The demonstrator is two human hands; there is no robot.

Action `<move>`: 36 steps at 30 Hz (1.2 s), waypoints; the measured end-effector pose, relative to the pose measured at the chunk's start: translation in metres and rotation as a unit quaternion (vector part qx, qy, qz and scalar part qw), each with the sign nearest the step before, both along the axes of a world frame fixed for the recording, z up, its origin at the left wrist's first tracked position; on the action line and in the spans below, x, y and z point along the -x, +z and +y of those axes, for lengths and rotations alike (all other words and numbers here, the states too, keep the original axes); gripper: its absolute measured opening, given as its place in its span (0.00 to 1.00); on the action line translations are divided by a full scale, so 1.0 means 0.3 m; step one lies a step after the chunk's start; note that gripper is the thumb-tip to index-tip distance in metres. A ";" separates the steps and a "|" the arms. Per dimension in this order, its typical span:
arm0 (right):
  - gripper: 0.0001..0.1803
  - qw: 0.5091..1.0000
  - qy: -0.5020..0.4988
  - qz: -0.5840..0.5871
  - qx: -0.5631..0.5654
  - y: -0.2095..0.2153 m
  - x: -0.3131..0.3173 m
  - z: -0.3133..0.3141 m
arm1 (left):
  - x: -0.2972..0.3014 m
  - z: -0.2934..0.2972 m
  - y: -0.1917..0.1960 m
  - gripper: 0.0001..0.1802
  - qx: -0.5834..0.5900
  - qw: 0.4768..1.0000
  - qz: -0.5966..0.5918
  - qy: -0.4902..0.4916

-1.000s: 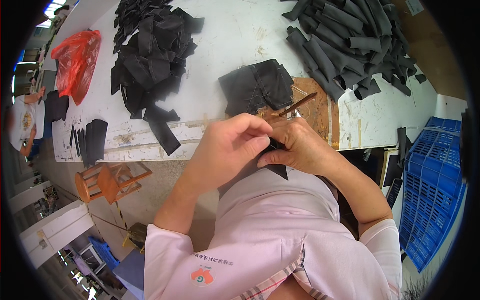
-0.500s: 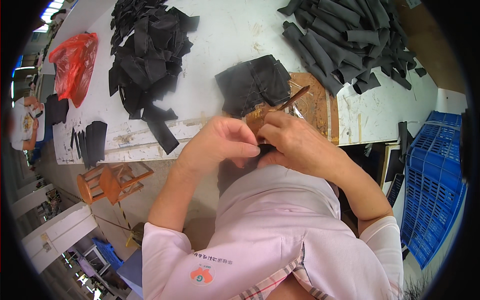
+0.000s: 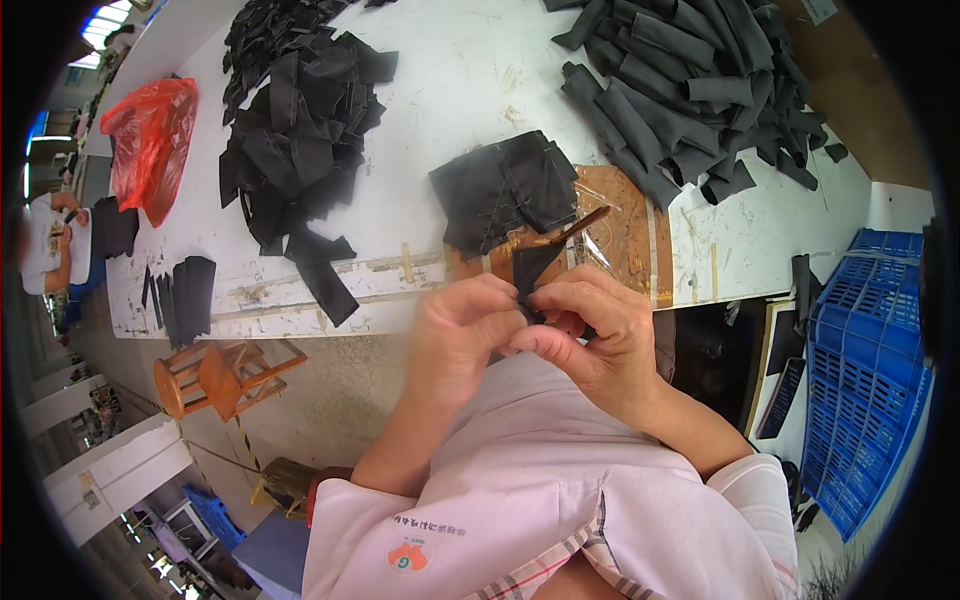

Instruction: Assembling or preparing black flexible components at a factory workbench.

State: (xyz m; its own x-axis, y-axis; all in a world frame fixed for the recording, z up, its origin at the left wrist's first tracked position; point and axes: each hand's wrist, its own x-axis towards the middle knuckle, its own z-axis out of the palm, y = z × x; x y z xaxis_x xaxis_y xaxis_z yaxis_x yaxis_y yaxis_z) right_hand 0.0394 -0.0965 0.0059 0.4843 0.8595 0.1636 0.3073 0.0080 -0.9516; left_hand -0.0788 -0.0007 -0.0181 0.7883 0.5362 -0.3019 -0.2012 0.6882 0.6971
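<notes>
My left hand and my right hand meet in front of my body, just off the table's near edge. Both are closed in a pinch on a small black fabric piece. Its dark upper part sticks up between my fingertips; the lower part is hidden by my fingers. Beyond it, a folded stack of black fabric pieces with light stitch lines lies on the table. Next to this stack is a worn brown board, with a slim brown tool lying slanted over it.
A heap of black fabric pieces covers the table's left part; rolled dark grey pieces pile up far right. A red plastic bag lies at the left edge. Blue crates stand right, a wooden stool left. Another person is far left.
My hands have come lower and turned, so the black fabric piece now shows standing up between the fingertips. Earlier my right hand mostly covered it. The view has shifted slightly.
</notes>
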 end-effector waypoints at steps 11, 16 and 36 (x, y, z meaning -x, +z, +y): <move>0.05 0.990 -0.117 -0.063 0.055 -0.117 -0.018 0.038 | -0.072 -0.037 -0.015 0.11 -0.102 0.974 0.158 0.129; 0.01 0.898 0.005 0.436 0.057 -0.121 -0.060 -0.003 | -0.039 0.003 0.006 0.13 0.099 0.995 0.015 -0.030; 0.07 0.965 0.077 0.143 -0.206 -0.039 -0.108 -0.020 | -0.061 -0.040 0.101 0.28 -0.100 0.991 -0.060 -0.067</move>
